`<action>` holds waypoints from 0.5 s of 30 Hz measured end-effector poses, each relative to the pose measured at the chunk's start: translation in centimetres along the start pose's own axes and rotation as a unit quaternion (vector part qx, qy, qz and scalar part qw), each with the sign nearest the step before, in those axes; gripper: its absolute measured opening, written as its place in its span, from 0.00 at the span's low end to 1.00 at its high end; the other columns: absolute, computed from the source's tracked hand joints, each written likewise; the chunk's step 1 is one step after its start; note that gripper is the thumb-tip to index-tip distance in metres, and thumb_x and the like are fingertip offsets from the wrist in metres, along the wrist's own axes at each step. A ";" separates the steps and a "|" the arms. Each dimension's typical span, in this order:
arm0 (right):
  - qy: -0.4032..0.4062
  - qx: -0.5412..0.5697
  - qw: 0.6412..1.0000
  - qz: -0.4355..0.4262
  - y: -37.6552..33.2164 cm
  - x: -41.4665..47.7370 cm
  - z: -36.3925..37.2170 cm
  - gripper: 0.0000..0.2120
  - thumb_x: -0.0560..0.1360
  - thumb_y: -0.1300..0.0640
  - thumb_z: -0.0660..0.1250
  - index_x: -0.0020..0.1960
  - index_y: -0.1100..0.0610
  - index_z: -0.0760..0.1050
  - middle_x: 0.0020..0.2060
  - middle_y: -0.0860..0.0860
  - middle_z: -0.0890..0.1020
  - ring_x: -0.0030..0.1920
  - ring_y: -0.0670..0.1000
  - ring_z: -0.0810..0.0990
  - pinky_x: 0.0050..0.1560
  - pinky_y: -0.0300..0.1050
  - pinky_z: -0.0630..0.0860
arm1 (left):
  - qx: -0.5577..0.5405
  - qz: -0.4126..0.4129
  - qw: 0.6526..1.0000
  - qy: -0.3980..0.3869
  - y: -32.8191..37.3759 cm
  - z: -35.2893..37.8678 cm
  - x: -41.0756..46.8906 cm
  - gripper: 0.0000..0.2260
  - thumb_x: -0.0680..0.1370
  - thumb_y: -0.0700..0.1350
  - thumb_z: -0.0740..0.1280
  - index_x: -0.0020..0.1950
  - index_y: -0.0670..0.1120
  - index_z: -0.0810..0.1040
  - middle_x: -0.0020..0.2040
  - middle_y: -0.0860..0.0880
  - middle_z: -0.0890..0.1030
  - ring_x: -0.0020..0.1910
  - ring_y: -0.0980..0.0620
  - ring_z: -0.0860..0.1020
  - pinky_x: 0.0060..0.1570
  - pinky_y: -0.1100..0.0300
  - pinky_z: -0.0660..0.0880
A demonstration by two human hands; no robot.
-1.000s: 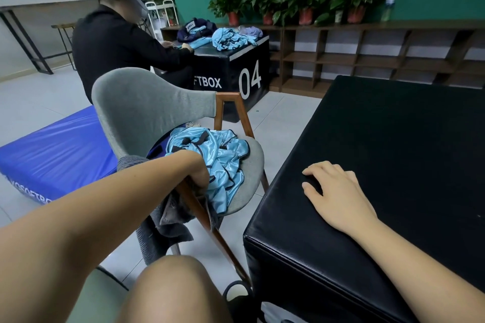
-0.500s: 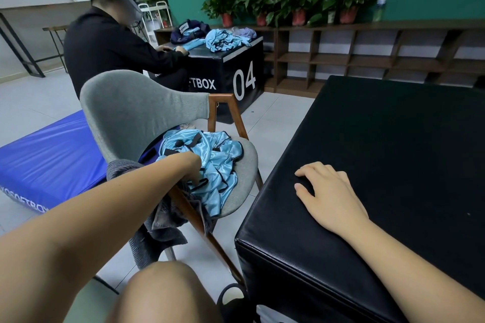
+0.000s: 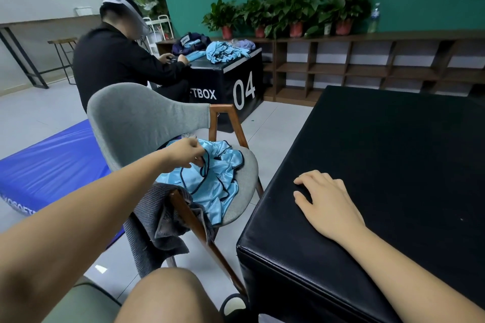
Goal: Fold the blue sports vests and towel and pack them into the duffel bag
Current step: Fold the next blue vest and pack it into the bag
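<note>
left hand (image 3: 187, 153) grip pinching blue vests (image 3: 210, 186) on chair (image 3: 147, 123); right hand (image 3: 328, 202) flat.

Illumination is even, diffuse indoor light from overhead; brightness is moderate. The black box top (image 3: 393, 165) carries a soft sheen and no hard glare. The light blue vests (image 3: 210, 186) show small satin highlights along their folds. The right hand (image 3: 328, 202) casts only a faint contact shadow. Wide-angle distortion bends the shelf unit (image 3: 367, 65) and stretches both forearms near the lower corners. Focus is acceptable at centre; the near knee (image 3: 168, 296) is soft, and the seated person's face is blurred.
</note>
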State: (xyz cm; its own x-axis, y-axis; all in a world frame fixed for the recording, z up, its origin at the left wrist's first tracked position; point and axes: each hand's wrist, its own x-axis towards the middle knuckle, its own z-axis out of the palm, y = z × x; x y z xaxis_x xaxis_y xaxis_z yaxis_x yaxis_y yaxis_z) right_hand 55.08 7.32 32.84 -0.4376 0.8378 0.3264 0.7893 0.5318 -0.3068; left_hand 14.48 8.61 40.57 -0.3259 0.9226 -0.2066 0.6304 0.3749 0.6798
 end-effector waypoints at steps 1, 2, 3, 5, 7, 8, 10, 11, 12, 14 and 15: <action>-0.001 -0.001 1.000 0.001 0.0 0.0 0.0 0.14 0.85 0.42 0.57 0.67 0.42 0.74 0.64 0.35 0.72 0.63 0.42 0.70 0.68 0.44 0.64 | -0.037 0.006 0.999 0.010 0.4 -0.2 -0.3 0.07 0.84 0.46 0.64 0.53 0.43 0.77 0.50 0.43 0.88 0.51 0.50 0.88 0.46 0.55 0.77; -0.003 -0.002 1.000 0.001 -0.1 0.0 -0.1 0.14 0.85 0.42 0.57 0.67 0.42 0.73 0.64 0.35 0.72 0.63 0.42 0.70 0.68 0.44 0.63 | -0.073 0.013 0.997 0.021 0.9 -0.5 -0.6 0.07 0.85 0.46 0.63 0.53 0.44 0.77 0.51 0.42 0.88 0.51 0.50 0.88 0.47 0.54 0.76; -0.003 -0.003 1.000 0.001 -0.2 -0.1 -0.1 0.14 0.85 0.42 0.57 0.67 0.42 0.73 0.64 0.35 0.72 0.63 0.42 0.70 0.68 0.44 0.63 | -0.107 0.021 0.994 0.031 1.5 -0.8 -0.9 0.07 0.85 0.46 0.62 0.53 0.44 0.77 0.51 0.42 0.87 0.51 0.50 0.87 0.48 0.54 0.75; -0.003 -0.006 1.000 0.001 -0.3 -0.1 -0.3 0.14 0.85 0.42 0.57 0.68 0.42 0.73 0.64 0.35 0.72 0.63 0.42 0.70 0.69 0.44 0.63 | -0.168 0.037 0.984 0.041 2.9 -1.5 -1.4 0.06 0.85 0.45 0.62 0.53 0.44 0.76 0.49 0.43 0.86 0.47 0.52 0.87 0.47 0.54 0.73; -0.009 -0.009 1.000 0.002 -0.4 -0.2 -0.4 0.14 0.86 0.42 0.57 0.68 0.42 0.73 0.64 0.35 0.72 0.63 0.42 0.70 0.68 0.44 0.63 | -0.215 0.053 0.974 0.047 4.7 -2.3 -2.0 0.05 0.84 0.45 0.62 0.53 0.45 0.75 0.46 0.46 0.87 0.42 0.55 0.85 0.45 0.55 0.72; -0.010 -0.010 1.000 0.002 -0.5 -0.2 -0.6 0.14 0.86 0.42 0.57 0.68 0.42 0.73 0.65 0.35 0.72 0.63 0.42 0.70 0.68 0.43 0.63 | -0.233 0.062 0.969 0.050 5.7 -2.8 -2.3 0.04 0.84 0.45 0.62 0.53 0.46 0.75 0.46 0.47 0.87 0.44 0.55 0.85 0.45 0.55 0.72; -0.012 -0.007 1.000 0.001 -0.7 -0.2 -0.8 0.14 0.85 0.42 0.58 0.68 0.42 0.73 0.65 0.35 0.73 0.64 0.42 0.70 0.68 0.43 0.63 | -0.271 0.080 0.958 0.052 7.9 -3.6 -3.1 0.03 0.84 0.45 0.62 0.52 0.47 0.75 0.45 0.49 0.87 0.48 0.53 0.85 0.46 0.55 0.72; -0.016 -0.001 1.000 0.003 -0.8 -0.1 -1.0 0.14 0.85 0.42 0.58 0.68 0.42 0.73 0.65 0.35 0.73 0.65 0.41 0.70 0.68 0.43 0.63 | -0.289 0.090 0.952 0.052 9.0 -3.9 -3.6 0.03 0.84 0.44 0.62 0.51 0.48 0.74 0.45 0.49 0.86 0.48 0.53 0.85 0.46 0.55 0.71; -0.022 0.010 1.000 0.007 -0.8 0.0 -1.0 0.14 0.85 0.43 0.60 0.69 0.41 0.74 0.66 0.35 0.74 0.65 0.41 0.71 0.69 0.43 0.63 | -0.302 0.101 0.947 0.049 10.1 -4.2 -4.1 0.04 0.84 0.44 0.62 0.50 0.49 0.74 0.44 0.49 0.86 0.47 0.53 0.85 0.46 0.55 0.70; -0.037 0.062 0.997 0.036 -0.8 0.1 -1.5 0.13 0.84 0.44 0.62 0.68 0.40 0.73 0.64 0.36 0.76 0.66 0.42 0.73 0.71 0.45 0.65 | -0.318 0.128 0.939 0.040 12.3 -4.6 -5.5 0.05 0.84 0.44 0.62 0.49 0.50 0.74 0.42 0.50 0.85 0.46 0.53 0.84 0.44 0.55 0.69; -0.035 0.104 0.992 0.055 -0.8 0.2 -1.9 0.13 0.84 0.44 0.63 0.67 0.39 0.73 0.63 0.36 0.77 0.66 0.43 0.74 0.71 0.47 0.68 | -0.320 0.141 0.936 0.034 13.5 -4.8 -6.2 0.04 0.83 0.44 0.63 0.49 0.49 0.73 0.42 0.50 0.85 0.46 0.52 0.84 0.44 0.55 0.69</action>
State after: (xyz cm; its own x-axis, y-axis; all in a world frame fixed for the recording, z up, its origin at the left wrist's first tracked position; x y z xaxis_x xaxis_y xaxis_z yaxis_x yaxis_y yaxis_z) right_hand 55.24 6.81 34.87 -0.3889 0.8947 0.2200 0.7313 0.4450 -0.5169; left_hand 21.62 7.48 54.41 -0.2681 0.9604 0.0760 0.1548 -0.0349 0.9873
